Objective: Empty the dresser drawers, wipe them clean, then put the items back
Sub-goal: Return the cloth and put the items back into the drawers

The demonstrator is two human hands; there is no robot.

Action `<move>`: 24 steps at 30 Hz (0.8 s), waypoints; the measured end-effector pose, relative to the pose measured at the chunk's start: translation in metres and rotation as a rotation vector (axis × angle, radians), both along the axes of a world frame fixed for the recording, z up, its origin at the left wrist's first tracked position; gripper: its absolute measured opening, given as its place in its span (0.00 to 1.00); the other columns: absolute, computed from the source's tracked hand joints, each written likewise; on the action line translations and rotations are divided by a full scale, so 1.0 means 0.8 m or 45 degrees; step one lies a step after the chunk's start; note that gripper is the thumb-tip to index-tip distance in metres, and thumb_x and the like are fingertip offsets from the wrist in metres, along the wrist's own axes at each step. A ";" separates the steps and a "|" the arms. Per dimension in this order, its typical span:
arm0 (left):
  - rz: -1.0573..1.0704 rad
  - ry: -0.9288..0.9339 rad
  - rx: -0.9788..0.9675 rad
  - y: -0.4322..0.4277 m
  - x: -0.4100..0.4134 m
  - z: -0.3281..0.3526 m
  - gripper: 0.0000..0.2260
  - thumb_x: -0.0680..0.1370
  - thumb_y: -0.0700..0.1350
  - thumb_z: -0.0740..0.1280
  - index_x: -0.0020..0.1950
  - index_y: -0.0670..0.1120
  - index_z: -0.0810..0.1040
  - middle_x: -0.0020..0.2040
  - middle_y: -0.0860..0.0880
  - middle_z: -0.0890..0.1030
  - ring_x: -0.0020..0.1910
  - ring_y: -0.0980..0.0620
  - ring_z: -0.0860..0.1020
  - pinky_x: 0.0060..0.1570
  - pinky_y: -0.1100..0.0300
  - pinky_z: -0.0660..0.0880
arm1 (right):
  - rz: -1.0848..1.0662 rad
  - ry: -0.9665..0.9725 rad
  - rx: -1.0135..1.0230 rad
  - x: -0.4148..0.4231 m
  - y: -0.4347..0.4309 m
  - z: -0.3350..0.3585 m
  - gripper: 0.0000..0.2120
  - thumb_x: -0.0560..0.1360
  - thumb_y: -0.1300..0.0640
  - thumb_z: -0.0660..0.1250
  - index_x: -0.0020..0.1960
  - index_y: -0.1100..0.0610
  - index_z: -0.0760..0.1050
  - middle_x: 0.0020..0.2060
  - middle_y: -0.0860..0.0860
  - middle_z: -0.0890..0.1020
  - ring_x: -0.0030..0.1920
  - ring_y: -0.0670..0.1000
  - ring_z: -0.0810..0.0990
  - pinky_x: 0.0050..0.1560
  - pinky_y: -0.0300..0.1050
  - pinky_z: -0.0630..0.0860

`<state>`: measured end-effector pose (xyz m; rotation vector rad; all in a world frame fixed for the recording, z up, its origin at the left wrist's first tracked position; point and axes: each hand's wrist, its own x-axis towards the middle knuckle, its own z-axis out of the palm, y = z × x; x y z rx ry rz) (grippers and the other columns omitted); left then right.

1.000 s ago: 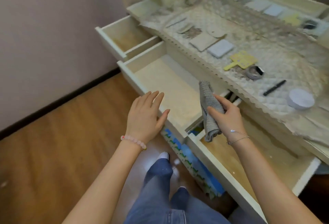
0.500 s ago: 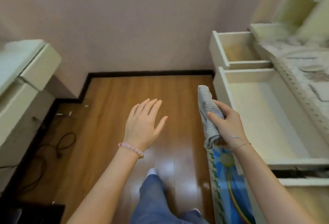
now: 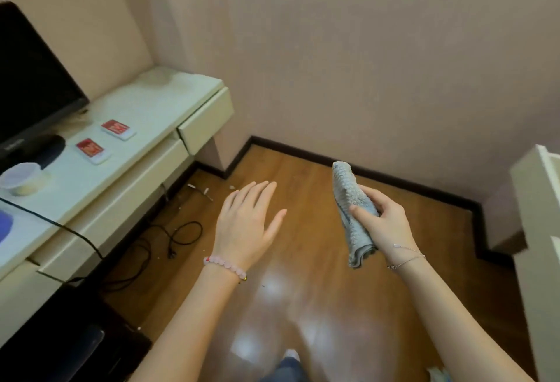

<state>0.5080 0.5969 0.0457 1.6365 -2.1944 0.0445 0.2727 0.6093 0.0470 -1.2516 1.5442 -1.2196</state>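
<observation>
You see a nubby grey cloth (image 3: 353, 208), glossy wood floor (image 3: 303, 306) at 6 o'clock, matt wall (image 3: 363, 63) at 12.

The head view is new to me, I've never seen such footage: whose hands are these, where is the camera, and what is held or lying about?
No machine here: a person wears a camera on the head, looking forward and down at their own hands. The left hand is open above the floor, holding nothing. The right hand grips a grey cloth. On the pale cabinet at the left lie two red packs and a tub, beside a dark screen. Cables lie on the floor.
</observation>
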 end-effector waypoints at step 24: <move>0.733 0.072 0.062 -0.352 0.133 0.022 0.23 0.79 0.59 0.54 0.71 0.51 0.65 0.69 0.51 0.70 0.69 0.52 0.66 0.68 0.55 0.60 | 0.731 -0.052 -0.019 0.170 -0.524 0.023 0.16 0.73 0.62 0.68 0.52 0.42 0.75 0.43 0.38 0.80 0.37 0.36 0.81 0.30 0.29 0.74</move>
